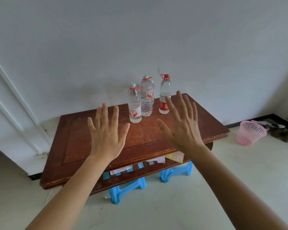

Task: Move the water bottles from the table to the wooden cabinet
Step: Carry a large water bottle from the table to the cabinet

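Observation:
Several clear water bottles with red-and-white labels stand upright at the far side of a brown wooden table (76,140). The nearest is the left bottle (134,105), a larger middle bottle (146,97) stands behind it, and a red-capped right bottle (164,95) stands apart. A further bottle seems partly hidden behind the middle one. My left hand (106,135) hovers over the table with fingers spread, holding nothing, short of the left bottle. Also spread and holding nothing, my right hand (181,125) has its fingertips overlapping the right bottle in view. The wooden cabinet is not in view.
Blue plastic stools (123,191) and loose papers (175,157) sit under the table. A pink mesh basket (250,132) stands on the pale floor at the right, with dark clutter behind it. A white wall backs the table; a door frame (15,100) is at the left.

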Motion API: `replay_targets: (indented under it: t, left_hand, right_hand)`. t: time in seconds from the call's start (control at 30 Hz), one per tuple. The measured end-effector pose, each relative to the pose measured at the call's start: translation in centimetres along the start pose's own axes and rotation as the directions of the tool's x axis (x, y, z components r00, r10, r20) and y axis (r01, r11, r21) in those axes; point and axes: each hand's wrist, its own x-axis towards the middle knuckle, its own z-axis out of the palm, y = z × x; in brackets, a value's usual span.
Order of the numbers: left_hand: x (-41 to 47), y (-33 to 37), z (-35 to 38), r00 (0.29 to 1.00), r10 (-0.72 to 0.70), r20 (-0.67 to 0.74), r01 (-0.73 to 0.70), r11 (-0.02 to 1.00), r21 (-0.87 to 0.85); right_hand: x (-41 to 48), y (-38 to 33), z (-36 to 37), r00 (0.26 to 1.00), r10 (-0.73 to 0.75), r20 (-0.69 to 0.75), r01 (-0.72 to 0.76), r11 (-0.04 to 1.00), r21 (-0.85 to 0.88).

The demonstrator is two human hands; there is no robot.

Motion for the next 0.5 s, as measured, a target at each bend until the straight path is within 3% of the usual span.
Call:
replay_targets:
  t: [0.23, 0.5]
  left_hand:
    - [8.7, -2.6, 10.9, 0.973, -0.028, 0.229, 0.036, 0.999, -0.032]
    - [19.3, -4.1, 17.5, 0.968, -0.059, 0.242, 0.042, 0.996, 0.076]
  right_hand:
    - [6.2, 6.2, 9.6, 0.978, 0.121, 0.167, -0.126, 0.992, 0.019]
    - [14.7, 11.7, 21.0, 0.955, 0.068, 0.289, -0.102, 0.989, 0.107]
